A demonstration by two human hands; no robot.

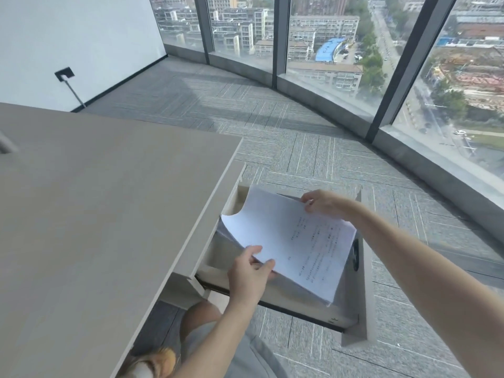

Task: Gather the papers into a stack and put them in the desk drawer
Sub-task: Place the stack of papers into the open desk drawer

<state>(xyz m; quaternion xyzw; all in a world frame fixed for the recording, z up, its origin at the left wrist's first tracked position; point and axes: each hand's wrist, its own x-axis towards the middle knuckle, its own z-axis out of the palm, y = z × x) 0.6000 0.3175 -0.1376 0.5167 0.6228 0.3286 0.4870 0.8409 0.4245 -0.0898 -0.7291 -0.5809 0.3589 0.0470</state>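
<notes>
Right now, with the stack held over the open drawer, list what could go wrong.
1. The stack of papers is pinched only at two edges by the left hand and right hand; its far corner curls up, so sheets might fan out or slide apart.
2. The stack sits tilted across the drawer, so a corner may catch on the drawer's wall and crease.

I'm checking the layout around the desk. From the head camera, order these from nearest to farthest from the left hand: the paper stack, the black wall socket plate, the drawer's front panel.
1. Paper stack: gripped by the left hand at its near corner, over the open drawer.
2. Drawer's front panel: to the right, past the stack.
3. Black wall socket plate: far off on the white wall, upper left.
</notes>
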